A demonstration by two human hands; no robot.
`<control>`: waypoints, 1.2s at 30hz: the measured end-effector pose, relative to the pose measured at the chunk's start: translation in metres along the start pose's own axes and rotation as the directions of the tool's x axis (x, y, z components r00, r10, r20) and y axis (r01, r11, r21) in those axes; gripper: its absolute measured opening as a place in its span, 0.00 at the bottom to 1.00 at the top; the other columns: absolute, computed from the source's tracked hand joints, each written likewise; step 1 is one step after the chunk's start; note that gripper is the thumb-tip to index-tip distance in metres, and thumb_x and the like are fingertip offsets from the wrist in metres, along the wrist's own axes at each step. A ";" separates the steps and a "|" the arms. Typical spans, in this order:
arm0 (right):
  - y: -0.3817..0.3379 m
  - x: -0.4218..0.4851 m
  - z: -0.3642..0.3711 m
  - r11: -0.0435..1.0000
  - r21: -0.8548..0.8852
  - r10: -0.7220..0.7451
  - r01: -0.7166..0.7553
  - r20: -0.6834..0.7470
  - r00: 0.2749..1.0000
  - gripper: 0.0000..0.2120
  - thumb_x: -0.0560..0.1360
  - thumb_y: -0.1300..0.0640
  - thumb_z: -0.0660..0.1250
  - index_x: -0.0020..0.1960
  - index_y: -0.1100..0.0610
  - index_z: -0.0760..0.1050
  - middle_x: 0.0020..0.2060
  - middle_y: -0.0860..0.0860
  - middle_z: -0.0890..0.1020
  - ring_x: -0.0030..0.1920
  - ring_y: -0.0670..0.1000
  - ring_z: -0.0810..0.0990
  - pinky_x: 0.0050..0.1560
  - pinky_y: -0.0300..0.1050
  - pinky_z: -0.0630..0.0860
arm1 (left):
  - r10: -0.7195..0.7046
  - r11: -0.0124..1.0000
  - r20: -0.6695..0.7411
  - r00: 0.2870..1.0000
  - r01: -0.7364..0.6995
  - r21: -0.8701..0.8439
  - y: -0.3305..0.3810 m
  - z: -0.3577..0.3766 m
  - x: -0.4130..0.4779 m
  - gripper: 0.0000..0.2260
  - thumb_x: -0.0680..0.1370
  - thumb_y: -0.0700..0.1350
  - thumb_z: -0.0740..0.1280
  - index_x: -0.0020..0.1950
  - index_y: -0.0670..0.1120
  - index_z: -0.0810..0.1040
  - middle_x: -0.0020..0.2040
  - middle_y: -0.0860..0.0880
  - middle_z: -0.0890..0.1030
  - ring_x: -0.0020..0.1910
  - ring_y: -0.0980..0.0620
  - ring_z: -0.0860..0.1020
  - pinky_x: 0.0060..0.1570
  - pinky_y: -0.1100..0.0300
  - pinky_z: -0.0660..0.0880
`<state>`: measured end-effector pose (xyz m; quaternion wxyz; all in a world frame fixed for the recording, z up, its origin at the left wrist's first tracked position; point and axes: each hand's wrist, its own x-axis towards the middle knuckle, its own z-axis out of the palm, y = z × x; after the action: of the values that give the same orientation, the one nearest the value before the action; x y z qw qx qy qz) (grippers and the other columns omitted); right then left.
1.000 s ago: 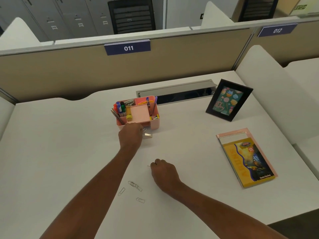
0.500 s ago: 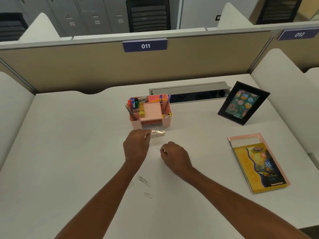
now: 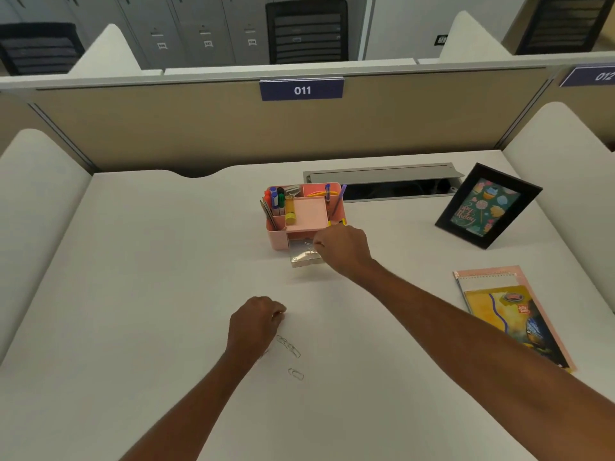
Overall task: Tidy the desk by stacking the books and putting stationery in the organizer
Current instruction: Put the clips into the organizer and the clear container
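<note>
Paper clips (image 3: 289, 346) lie loose on our white desk (image 3: 133, 294), just beside our left hand (image 3: 254, 324), which is curled with fingertips pinched. Our right hand (image 3: 342, 252) pinches over the clear little drawer (image 3: 304, 256) pulled out of the pink organizer (image 3: 278, 239). Two books (image 3: 512, 314) sit stacked well apart.

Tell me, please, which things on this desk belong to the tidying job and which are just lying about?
Job:
pink organizer
clear drawer
loose paper clips
stacked books
left hand
right hand

Lying about:
picture frame
cable tray
</note>
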<state>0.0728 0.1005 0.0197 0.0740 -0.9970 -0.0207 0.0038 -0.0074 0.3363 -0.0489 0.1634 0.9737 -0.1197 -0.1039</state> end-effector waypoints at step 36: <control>-0.039 -0.129 0.077 0.995 0.081 -0.068 0.061 0.088 0.994 0.13 0.81 0.45 0.61 0.50 0.50 0.80 0.44 0.50 0.82 0.43 0.56 0.84 0.39 0.49 0.79 | 0.230 0.967 -0.131 0.964 -0.211 0.145 -0.013 0.028 0.001 0.04 0.79 0.48 0.71 0.46 0.52 0.86 0.43 0.54 0.82 0.43 0.50 0.80 0.32 0.55 0.77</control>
<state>-0.0589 0.1450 -0.0497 0.1122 -0.9910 -0.0560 0.0476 -0.0111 0.3394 -0.0796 0.1190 0.9678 -0.2218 -0.0050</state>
